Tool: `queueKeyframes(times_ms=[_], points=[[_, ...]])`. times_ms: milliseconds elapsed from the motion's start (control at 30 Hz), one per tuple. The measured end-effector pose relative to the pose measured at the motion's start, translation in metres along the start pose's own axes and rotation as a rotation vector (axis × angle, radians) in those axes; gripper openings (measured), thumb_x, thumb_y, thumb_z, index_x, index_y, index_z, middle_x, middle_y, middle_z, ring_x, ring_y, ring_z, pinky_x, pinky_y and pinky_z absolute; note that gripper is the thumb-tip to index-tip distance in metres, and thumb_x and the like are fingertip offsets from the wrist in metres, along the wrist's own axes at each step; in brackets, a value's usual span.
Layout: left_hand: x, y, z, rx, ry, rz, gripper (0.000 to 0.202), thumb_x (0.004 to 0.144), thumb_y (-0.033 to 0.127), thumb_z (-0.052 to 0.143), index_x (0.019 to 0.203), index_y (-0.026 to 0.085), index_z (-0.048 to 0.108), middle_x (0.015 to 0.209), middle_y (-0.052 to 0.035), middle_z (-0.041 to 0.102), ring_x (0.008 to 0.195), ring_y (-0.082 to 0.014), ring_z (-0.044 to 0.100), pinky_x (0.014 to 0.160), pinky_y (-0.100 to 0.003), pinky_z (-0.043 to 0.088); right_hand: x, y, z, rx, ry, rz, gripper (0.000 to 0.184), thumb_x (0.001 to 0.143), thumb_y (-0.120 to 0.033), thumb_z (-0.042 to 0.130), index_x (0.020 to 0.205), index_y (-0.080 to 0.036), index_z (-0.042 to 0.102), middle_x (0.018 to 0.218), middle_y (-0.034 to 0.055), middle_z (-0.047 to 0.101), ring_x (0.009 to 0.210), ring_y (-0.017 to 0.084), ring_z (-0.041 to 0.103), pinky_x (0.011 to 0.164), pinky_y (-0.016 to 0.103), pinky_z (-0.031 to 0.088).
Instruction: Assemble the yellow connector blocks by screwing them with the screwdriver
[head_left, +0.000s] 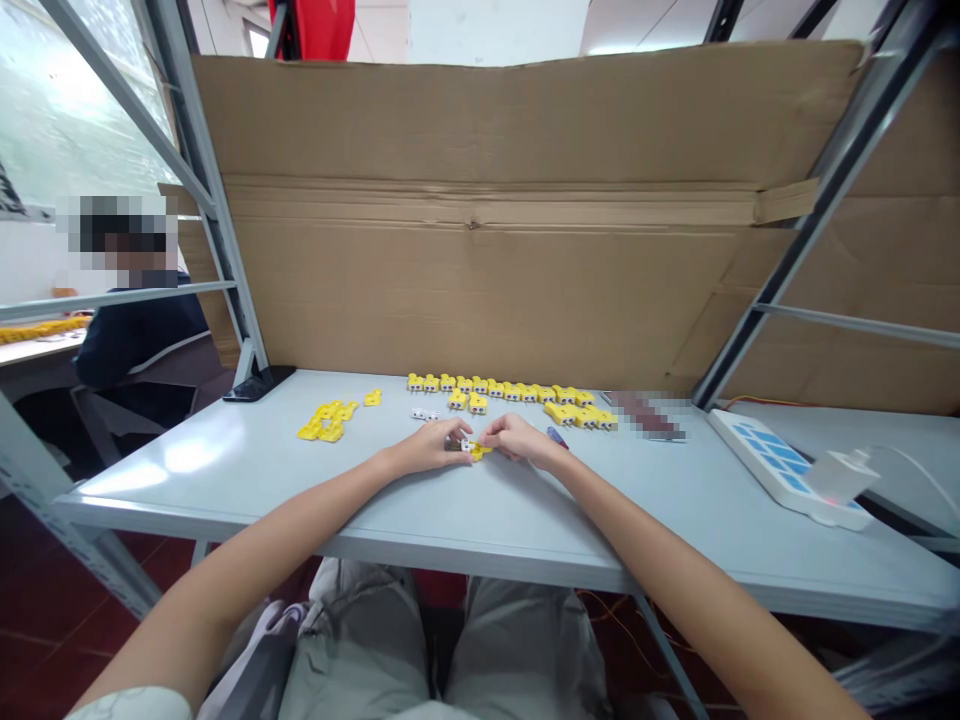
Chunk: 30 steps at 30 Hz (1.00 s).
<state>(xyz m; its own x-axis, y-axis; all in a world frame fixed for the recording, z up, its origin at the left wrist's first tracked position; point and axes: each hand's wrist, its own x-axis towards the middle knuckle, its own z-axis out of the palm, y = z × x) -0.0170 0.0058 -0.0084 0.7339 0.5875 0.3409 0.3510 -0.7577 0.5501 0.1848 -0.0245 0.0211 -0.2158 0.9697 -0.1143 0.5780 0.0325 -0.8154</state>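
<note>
My left hand (433, 446) is closed around a small yellow-and-white piece (477, 452) just above the table, near its middle. A dark brown part shows between the fingers of that hand, too small to name. From the other side, my right hand (516, 440) pinches at the piece's right edge; whether its fingertips hold a separate part is hidden. Small white parts (424, 414) lie just beyond my left hand. Beside my right wrist is a small blue-and-red object (556, 437), partly covered.
Yellow pieces with white ends (504, 390) stand in rows at the back. Flat yellow pieces (328, 420) lie in a group at left on the white table (247, 480). A power strip (787, 470) is at right, cardboard (480, 290) behind. Another person (146, 325) sits far left.
</note>
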Motion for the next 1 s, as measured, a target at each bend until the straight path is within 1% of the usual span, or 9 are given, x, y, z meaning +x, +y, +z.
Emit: queueKeyframes(times_ms=[133,233,333,400,567,700,867,1000], points=[[0.0004,-0.0003,0.0013,0.022,0.009,-0.011,0.044,0.078,0.049,0.068,0.106,0.018,0.058,0.090,-0.0052,0.065,0.081,-0.0172,0.061,0.072,-0.027,0.045,-0.0007,-0.0011,0.0050,0.038,0.049,0.060,0.013,0.069,-0.022,0.057,0.070,-0.015,0.068,0.038,-0.0083,0.035,0.038,0.007,0.028,0.040,0.022,0.021],[0.0006,0.0004,0.0025,0.032,0.022,-0.012,0.044,0.077,0.050,0.068,0.104,0.017,0.059,0.089,-0.0050,0.065,0.079,-0.0167,0.060,0.071,-0.026,0.045,-0.0015,-0.0014,0.0049,0.106,0.051,0.084,0.010,0.068,-0.020,0.057,0.065,-0.015,0.065,0.036,-0.0088,0.032,0.038,0.007,0.026,0.041,0.022,0.019],[0.0004,0.0022,0.0027,0.022,0.023,-0.017,0.043,0.076,0.051,0.068,0.103,0.018,0.059,0.087,-0.0039,0.064,0.078,-0.0162,0.059,0.071,-0.026,0.044,-0.0004,0.0001,0.0051,0.115,0.055,0.085,0.009,0.067,-0.020,0.059,0.062,-0.014,0.064,0.036,-0.0087,0.033,0.038,0.007,0.026,0.041,0.022,0.019],[0.0003,0.0035,0.0024,0.018,0.019,-0.015,0.043,0.077,0.052,0.068,0.103,0.018,0.060,0.086,-0.0036,0.064,0.077,-0.0160,0.059,0.070,-0.026,0.044,0.0012,0.0014,0.0053,0.082,0.062,0.075,0.010,0.067,-0.021,0.059,0.064,-0.014,0.065,0.037,-0.0086,0.034,0.038,0.007,0.027,0.041,0.022,0.020],[0.0005,0.0044,0.0024,0.030,0.026,-0.007,0.041,0.077,0.051,0.068,0.100,0.018,0.060,0.088,-0.0040,0.065,0.077,-0.0165,0.059,0.071,-0.026,0.044,0.0022,0.0009,0.0047,-0.094,0.085,0.018,0.013,0.069,-0.023,0.058,0.063,-0.014,0.065,0.040,-0.0080,0.038,0.041,0.007,0.030,0.044,0.022,0.024],[0.0005,0.0037,0.0028,0.028,0.028,0.006,0.040,0.077,0.050,0.067,0.099,0.017,0.060,0.089,-0.0051,0.066,0.077,-0.0173,0.060,0.071,-0.027,0.044,-0.0010,-0.0040,0.0041,-0.129,0.099,0.027,0.014,0.070,-0.023,0.058,0.064,-0.014,0.067,0.041,-0.0072,0.039,0.043,0.009,0.033,0.048,0.023,0.028],[-0.0001,0.0050,0.0024,0.040,0.023,0.020,0.037,0.079,0.049,0.066,0.097,0.017,0.061,0.088,-0.0050,0.067,0.077,-0.0172,0.060,0.070,-0.026,0.043,-0.0026,-0.0067,0.0035,-0.207,0.149,-0.006,0.014,0.067,-0.023,0.060,0.058,-0.015,0.066,0.049,-0.0031,0.051,0.054,0.012,0.046,0.055,0.023,0.034],[0.0000,0.0062,0.0021,0.081,0.013,0.032,0.035,0.081,0.046,0.066,0.099,0.017,0.063,0.089,-0.0048,0.067,0.077,-0.0170,0.059,0.072,-0.026,0.043,-0.0021,-0.0051,0.0029,-0.237,0.137,-0.048,0.014,0.069,-0.023,0.058,0.061,-0.015,0.067,0.053,-0.0020,0.056,0.059,0.013,0.050,0.059,0.024,0.037]])
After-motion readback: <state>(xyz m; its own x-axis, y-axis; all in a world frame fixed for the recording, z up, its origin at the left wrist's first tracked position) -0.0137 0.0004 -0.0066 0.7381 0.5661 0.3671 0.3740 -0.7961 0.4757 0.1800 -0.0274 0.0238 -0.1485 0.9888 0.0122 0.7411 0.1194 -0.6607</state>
